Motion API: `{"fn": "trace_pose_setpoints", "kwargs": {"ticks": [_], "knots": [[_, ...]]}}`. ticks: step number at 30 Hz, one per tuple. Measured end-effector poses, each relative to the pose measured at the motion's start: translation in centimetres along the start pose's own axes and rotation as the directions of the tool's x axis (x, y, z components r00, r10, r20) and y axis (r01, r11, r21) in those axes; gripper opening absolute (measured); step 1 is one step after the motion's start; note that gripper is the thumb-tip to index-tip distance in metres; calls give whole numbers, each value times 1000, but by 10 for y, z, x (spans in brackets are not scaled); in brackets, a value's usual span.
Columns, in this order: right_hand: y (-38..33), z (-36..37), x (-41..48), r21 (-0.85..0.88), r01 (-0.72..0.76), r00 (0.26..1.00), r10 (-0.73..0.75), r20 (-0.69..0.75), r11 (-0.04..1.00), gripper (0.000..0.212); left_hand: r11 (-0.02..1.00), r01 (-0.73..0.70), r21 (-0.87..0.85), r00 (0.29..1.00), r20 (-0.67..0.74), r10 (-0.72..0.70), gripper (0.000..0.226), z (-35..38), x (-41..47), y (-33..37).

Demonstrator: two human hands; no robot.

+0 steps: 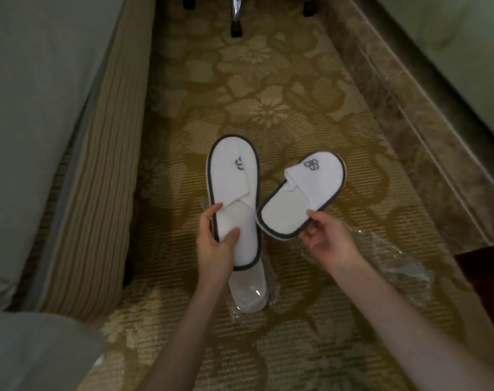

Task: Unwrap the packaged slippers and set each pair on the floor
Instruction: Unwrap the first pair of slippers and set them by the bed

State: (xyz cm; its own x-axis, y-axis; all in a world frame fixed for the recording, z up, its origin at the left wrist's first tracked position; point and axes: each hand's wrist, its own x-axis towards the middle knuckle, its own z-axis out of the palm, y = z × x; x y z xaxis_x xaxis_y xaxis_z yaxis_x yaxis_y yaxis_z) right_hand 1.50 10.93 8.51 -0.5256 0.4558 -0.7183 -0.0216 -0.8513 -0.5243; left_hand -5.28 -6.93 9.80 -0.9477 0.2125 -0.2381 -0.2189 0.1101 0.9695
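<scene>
While both slippers hang above the carpeted floor [268, 80], the left hand [216, 244] has its grip closed round the heel half of the left slipper [234, 176], thumb on the insole. Just beside it, the right slipper [305, 193] is pinched at the heel by the right hand [327, 235]. Lowered straight down, the left slipper would likely land on the still-wrapped pair [248, 292] beneath. The loose wrapper [395, 258] could end up under the right.
</scene>
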Motion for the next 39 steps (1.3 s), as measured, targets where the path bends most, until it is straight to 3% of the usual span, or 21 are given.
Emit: {"fn": "trace_pose_setpoints", "kwargs": {"ticks": [7, 17, 24, 29, 39], "knots": [[-45, 40, -52, -65, -35, 998, 31, -56, 997, 16, 999, 48, 25, 997, -60, -46, 57, -8, -17, 85], [-163, 127, -199, -145, -3, 999, -3, -36, 989, 20, 971, 240, -16, 963, -123, -240, 74, -11, -66, 280], [-247, 165, -275, -185, -48, 999, 49, -1, 982, 23, 931, 351, -99, 926, -109, -361, 43, 4, -94, 389], [-295, 169, -307, -182, -129, 992, 129, -10, 975, 27, 884, 411, -224, 891, -108, -441, 44, 23, -114, 444], [-371, 220, -309, -221, -102, 991, 118, 57, 970, 35, 857, 444, -262, 872, -92, -481, 36, 48, -86, 508]]}}
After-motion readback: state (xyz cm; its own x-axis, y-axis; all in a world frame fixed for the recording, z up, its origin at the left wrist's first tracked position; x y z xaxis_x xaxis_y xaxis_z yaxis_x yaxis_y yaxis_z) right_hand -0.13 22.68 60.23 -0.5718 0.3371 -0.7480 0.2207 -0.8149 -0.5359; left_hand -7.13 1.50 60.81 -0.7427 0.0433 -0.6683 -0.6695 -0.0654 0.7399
